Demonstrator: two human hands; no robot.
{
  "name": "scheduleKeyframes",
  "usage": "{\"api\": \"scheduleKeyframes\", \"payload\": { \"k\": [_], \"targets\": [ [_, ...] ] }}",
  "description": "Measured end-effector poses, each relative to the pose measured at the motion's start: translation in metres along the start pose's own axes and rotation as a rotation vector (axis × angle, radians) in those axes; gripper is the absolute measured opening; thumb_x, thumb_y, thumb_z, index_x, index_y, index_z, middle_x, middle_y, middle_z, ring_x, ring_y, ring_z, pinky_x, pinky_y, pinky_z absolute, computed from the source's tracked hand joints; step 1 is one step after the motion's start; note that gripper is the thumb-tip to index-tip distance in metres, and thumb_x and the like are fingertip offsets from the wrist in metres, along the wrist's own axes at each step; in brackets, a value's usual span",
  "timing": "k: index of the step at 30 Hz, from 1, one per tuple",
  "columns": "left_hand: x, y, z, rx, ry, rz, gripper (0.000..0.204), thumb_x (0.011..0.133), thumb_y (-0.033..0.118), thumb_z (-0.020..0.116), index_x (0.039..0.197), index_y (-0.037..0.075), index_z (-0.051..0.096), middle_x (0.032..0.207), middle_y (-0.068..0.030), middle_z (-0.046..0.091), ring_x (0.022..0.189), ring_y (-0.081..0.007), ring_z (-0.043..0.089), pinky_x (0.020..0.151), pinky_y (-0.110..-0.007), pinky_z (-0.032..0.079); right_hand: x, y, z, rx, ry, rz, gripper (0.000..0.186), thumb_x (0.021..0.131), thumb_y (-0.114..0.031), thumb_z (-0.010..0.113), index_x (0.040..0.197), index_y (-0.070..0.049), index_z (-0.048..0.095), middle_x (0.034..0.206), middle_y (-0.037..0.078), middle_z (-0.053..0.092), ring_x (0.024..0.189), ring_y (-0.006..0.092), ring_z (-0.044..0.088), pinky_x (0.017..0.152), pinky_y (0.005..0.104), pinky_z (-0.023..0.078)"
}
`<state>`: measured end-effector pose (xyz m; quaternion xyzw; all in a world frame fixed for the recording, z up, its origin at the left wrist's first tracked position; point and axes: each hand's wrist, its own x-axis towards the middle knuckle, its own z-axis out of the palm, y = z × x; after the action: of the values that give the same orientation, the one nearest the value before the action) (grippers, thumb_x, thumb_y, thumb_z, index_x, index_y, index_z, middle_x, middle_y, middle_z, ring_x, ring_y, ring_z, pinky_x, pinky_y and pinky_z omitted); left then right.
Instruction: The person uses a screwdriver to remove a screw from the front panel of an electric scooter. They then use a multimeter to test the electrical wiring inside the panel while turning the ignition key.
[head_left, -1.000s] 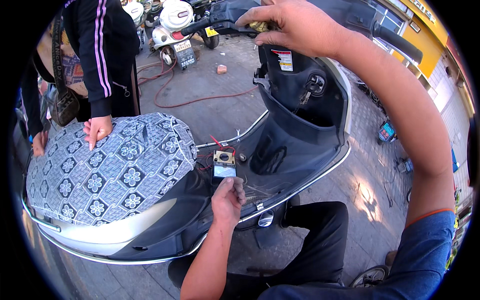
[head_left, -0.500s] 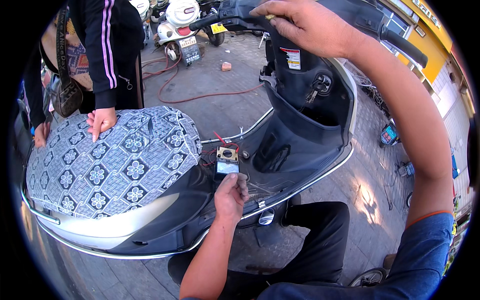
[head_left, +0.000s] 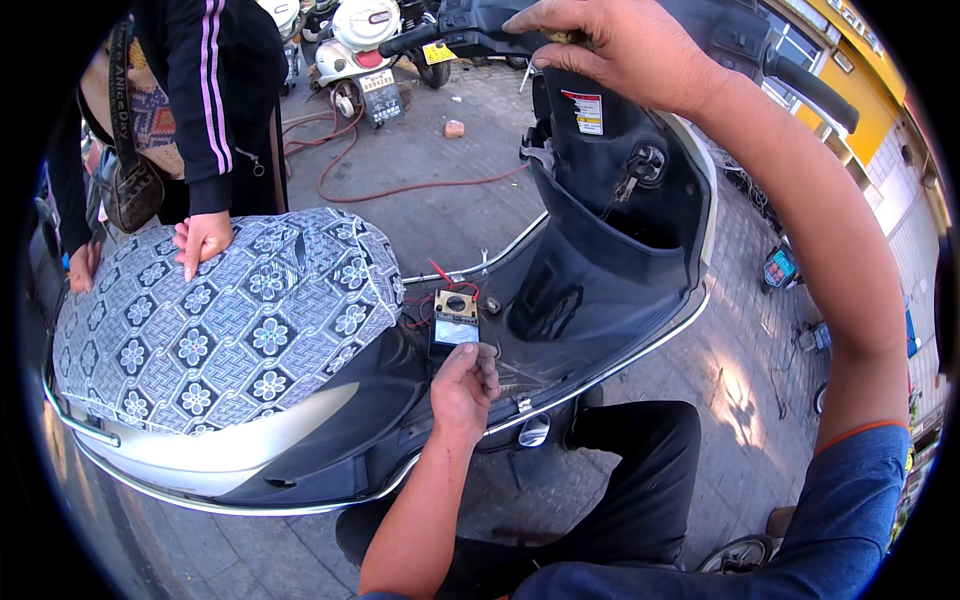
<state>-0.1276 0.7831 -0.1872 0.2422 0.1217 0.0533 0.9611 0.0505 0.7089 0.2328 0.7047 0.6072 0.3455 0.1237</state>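
My left hand (head_left: 464, 394) is closed at the near edge of a small analog multimeter (head_left: 456, 318), its thumb over the meter's lower edge; the hidden fingers appear to grip it. The meter is black and tan with a pale dial window, and stands on the footboard of a scooter (head_left: 590, 270). Red test leads (head_left: 440, 270) run beside it. My raised right hand (head_left: 630, 55) is at the handlebar, fingers bent and thumb beneath. Something small and yellowish (head_left: 560, 37) shows between finger and thumb, too little to name.
A person's hand (head_left: 205, 243) presses on the patterned seat cover (head_left: 235, 330). Keys (head_left: 630, 182) hang at the scooter's front panel. A red hose (head_left: 400, 190) crosses the pavement beyond, near a brick piece (head_left: 454, 129) and a parked white scooter (head_left: 350, 60).
My right thumb has shifted slightly down and left, showing more of the yellowish thing. My left hand and the multimeter stay almost in place.
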Motion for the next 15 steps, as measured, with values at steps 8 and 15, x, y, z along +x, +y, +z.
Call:
{"api": "scheduleKeyframes", "payload": {
  "k": [8, 15],
  "targets": [
    [0.0015, -0.0022, -0.0015, 0.015, 0.002, -0.007, 0.034, 0.102, 0.038, 0.065, 0.105, 0.004, 0.069, 0.080, -0.0008, 0.061, 0.069, -0.0148, 0.058, 0.063, -0.031, 0.045, -0.0036, 0.0033, 0.0010, 0.037, -0.022, -0.028, 0.034, 0.098, -0.022, 0.072, 0.130, -0.009, 0.071, 0.104, 0.017, 0.065, 0.106, 0.0399, 0.065, 0.093, 0.0496, 0.054],
    [0.0022, -0.0026, -0.0023, 0.010, 0.008, -0.015, 0.034, 0.102, 0.038, 0.065, 0.104, 0.005, 0.069, 0.079, -0.0006, 0.061, 0.070, -0.0146, 0.058, 0.063, -0.031, 0.044, -0.0018, 0.0034, -0.0036, 0.139, 0.001, -0.016, 0.037, 0.098, -0.024, 0.072, 0.132, -0.009, 0.071, 0.100, 0.017, 0.064, 0.102, 0.0380, 0.065, 0.092, 0.0475, 0.054]
  ]
}}
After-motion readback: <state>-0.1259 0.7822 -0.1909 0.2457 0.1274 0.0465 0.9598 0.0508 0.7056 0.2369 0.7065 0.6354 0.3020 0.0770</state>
